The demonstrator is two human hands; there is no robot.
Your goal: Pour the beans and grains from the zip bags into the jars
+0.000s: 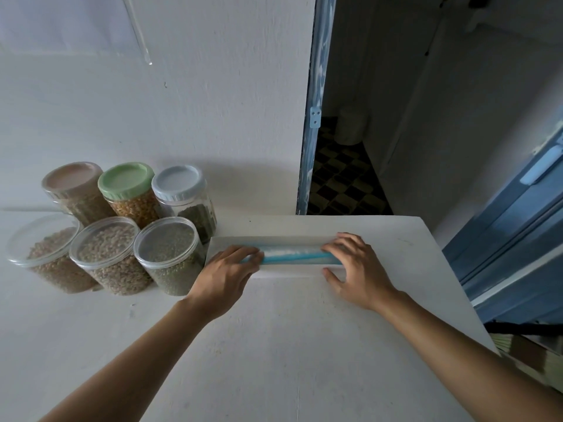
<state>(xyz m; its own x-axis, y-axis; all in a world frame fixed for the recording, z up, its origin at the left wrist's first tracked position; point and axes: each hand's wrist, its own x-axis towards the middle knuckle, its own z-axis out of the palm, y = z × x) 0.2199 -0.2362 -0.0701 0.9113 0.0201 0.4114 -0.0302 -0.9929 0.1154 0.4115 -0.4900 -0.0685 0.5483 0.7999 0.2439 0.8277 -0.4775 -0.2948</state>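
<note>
The zip bag (292, 254) lies flat on the bench (274, 345), its long axis running left-right between your 2 grips. Your right grip (356, 269) presses its right end with straight fingers. Your left grip (225, 271) covers the left end, nearest the jars (106, 254); I cannot tell whether it pinches.
</note>
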